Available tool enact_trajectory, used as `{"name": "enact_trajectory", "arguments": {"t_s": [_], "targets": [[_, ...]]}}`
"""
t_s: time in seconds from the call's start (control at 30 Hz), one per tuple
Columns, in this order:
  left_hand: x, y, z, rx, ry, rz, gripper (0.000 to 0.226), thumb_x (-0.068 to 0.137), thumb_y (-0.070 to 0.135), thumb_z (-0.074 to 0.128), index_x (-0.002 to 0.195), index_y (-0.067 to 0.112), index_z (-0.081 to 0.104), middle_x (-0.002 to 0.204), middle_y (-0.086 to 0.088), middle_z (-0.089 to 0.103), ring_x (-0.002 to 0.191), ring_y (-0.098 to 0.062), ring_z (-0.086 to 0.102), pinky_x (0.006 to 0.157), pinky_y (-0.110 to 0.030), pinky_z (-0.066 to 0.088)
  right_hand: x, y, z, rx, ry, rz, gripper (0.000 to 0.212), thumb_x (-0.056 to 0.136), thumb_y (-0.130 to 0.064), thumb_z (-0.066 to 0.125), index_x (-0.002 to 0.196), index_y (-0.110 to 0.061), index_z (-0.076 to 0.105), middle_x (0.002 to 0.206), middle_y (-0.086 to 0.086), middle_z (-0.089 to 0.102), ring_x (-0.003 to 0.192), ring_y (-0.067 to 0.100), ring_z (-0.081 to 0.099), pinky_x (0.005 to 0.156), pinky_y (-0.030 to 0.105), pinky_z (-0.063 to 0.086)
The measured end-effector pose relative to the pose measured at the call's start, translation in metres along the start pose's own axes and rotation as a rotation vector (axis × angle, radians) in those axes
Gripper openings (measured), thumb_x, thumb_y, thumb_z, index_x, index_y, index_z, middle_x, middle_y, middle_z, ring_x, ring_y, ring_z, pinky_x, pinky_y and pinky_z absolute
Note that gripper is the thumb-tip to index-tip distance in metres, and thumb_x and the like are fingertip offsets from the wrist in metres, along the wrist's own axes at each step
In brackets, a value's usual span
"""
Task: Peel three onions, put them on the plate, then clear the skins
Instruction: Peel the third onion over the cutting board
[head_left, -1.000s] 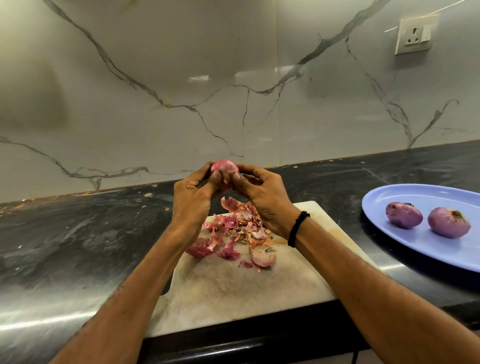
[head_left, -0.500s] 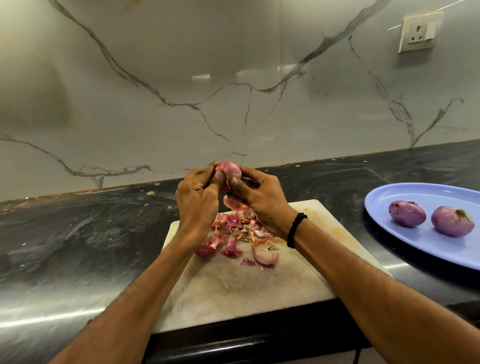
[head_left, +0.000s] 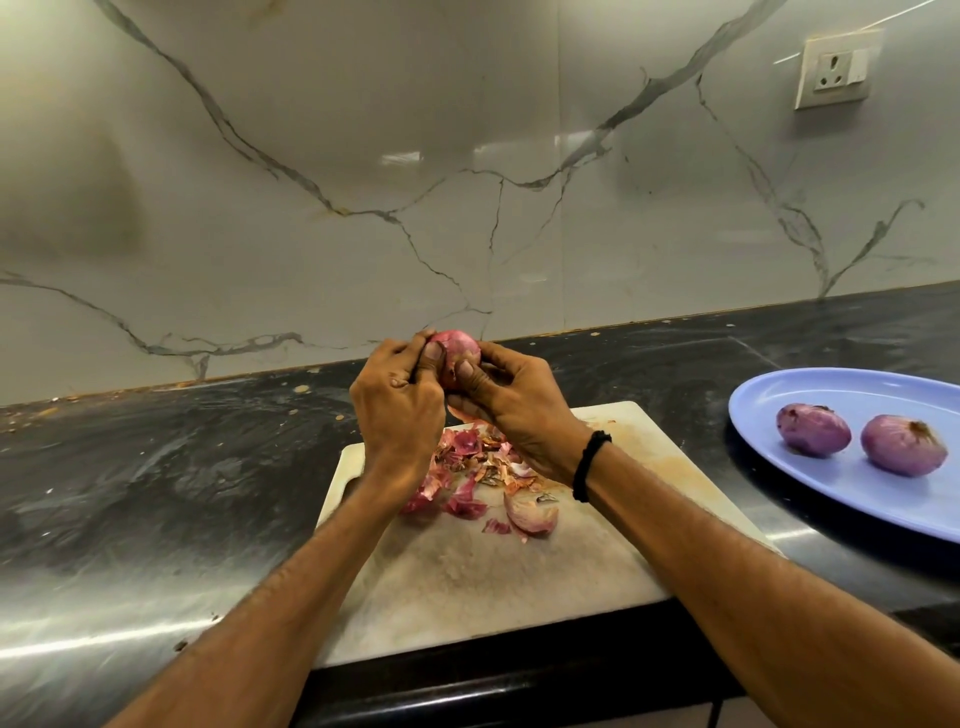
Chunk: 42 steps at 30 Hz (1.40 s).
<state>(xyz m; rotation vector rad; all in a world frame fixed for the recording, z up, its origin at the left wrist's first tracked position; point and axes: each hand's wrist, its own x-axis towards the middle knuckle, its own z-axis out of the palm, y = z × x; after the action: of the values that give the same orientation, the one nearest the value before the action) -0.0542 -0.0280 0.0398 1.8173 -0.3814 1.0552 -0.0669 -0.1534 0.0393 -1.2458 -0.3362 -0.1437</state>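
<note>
Dark counter (head_left: 156, 467), board (head_left: 519, 571) littered with skins (head_left: 483, 467). Left hand (head_left: 397, 410) and right hand (head_left: 519, 410) both grip the third onion (head_left: 457, 351) mid-peel; next it probably joins two on the plate (head_left: 831, 499).

Pink onion (head_left: 457, 348) aloft; loose skins (head_left: 470, 462) beneath

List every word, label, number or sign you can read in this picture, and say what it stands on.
None: there is no readable text anywhere in the view.
Wall socket: plain white, no legible marking.
Blue plate: no print shows.
Cutting board: stains only.
Onion held by the left hand and right hand: no sticker.
</note>
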Motion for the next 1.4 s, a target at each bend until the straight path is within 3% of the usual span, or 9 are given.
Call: {"name": "enact_trajectory", "arguments": {"t_s": [0.33,0.43,0.53,0.63,0.8,0.97,1.13,1.3,1.4], "targets": [[0.002,-0.002,-0.001,0.041,0.021,0.020,0.016,0.099,0.007,0.060,0.099,0.002,0.075,0.085,0.006,0.062,0.072,0.002,0.056,0.068,-0.002,0.044,0.001,0.002,-0.001,0.061,-0.027,0.033,0.035,0.093,-0.007,0.057,0.127,-0.001,0.055,0.117,0.020,0.063,0.109,0.032,0.065,0.087,0.036,0.057],[0.004,-0.005,-0.002,-0.038,-0.026,-0.041,0.017,0.101,0.014,0.059,0.106,0.012,0.075,0.085,0.014,0.063,0.076,0.002,0.062,0.070,-0.008,0.050,0.004,0.002,-0.002,0.066,0.000,0.037,0.037,0.093,-0.009,0.059,0.128,0.000,0.054,0.118,0.022,0.064,0.108,0.032,0.066,0.090,0.041,0.056],[0.004,-0.007,-0.003,-0.172,-0.095,-0.126,0.016,0.102,0.024,0.058,0.112,0.027,0.071,0.096,0.009,0.070,0.088,-0.002,0.068,0.078,-0.018,0.057,0.005,0.000,-0.003,0.062,0.023,0.019,0.046,0.088,-0.019,0.063,0.129,-0.001,0.054,0.119,0.022,0.064,0.108,0.032,0.066,0.093,0.044,0.055],[0.004,-0.003,-0.003,-0.275,-0.154,-0.182,0.031,0.098,0.030,0.062,0.124,0.017,0.070,0.111,0.003,0.074,0.101,-0.009,0.072,0.088,-0.026,0.059,0.007,-0.003,-0.005,0.084,0.060,0.002,0.042,0.090,-0.022,0.061,0.126,-0.001,0.056,0.116,0.021,0.066,0.104,0.033,0.068,0.091,0.046,0.055],[0.002,-0.001,-0.005,-0.289,-0.237,-0.174,0.050,0.087,0.033,0.072,0.131,0.010,0.066,0.119,0.001,0.072,0.106,-0.006,0.071,0.090,-0.025,0.057,0.006,-0.006,-0.011,0.050,0.086,-0.047,0.029,0.095,-0.016,0.056,0.121,-0.004,0.060,0.111,0.016,0.068,0.101,0.028,0.069,0.087,0.041,0.058],[0.004,-0.006,-0.008,-0.189,-0.210,-0.125,0.042,0.091,0.026,0.073,0.128,0.006,0.067,0.111,-0.002,0.075,0.096,-0.004,0.073,0.085,-0.020,0.058,0.003,-0.004,-0.008,-0.128,0.072,-0.100,0.030,0.096,-0.014,0.056,0.125,-0.006,0.059,0.106,0.006,0.069,0.095,0.021,0.071,0.081,0.036,0.060],[0.006,-0.008,-0.009,-0.166,-0.200,-0.117,0.040,0.089,0.020,0.075,0.126,0.006,0.068,0.114,-0.003,0.073,0.096,0.002,0.070,0.084,-0.017,0.057,0.004,-0.003,-0.008,-0.221,0.079,-0.115,0.031,0.096,-0.015,0.056,0.126,-0.008,0.059,0.110,0.006,0.068,0.101,0.022,0.069,0.086,0.041,0.058],[0.005,-0.004,-0.011,-0.148,-0.187,-0.107,0.037,0.087,0.017,0.077,0.121,0.008,0.069,0.098,0.013,0.069,0.081,0.012,0.068,0.075,-0.010,0.055,0.003,-0.002,-0.006,-0.252,0.058,-0.117,0.034,0.097,-0.015,0.055,0.129,-0.005,0.056,0.110,0.006,0.068,0.099,0.020,0.069,0.085,0.037,0.058],[0.007,-0.007,-0.011,-0.139,-0.140,-0.121,0.030,0.087,0.013,0.077,0.116,0.009,0.071,0.096,0.008,0.074,0.077,0.003,0.072,0.073,-0.017,0.059,0.003,-0.001,-0.005,-0.244,0.069,-0.108,0.036,0.097,-0.019,0.054,0.130,-0.005,0.056,0.113,0.009,0.066,0.097,0.023,0.070,0.084,0.039,0.059]]}}
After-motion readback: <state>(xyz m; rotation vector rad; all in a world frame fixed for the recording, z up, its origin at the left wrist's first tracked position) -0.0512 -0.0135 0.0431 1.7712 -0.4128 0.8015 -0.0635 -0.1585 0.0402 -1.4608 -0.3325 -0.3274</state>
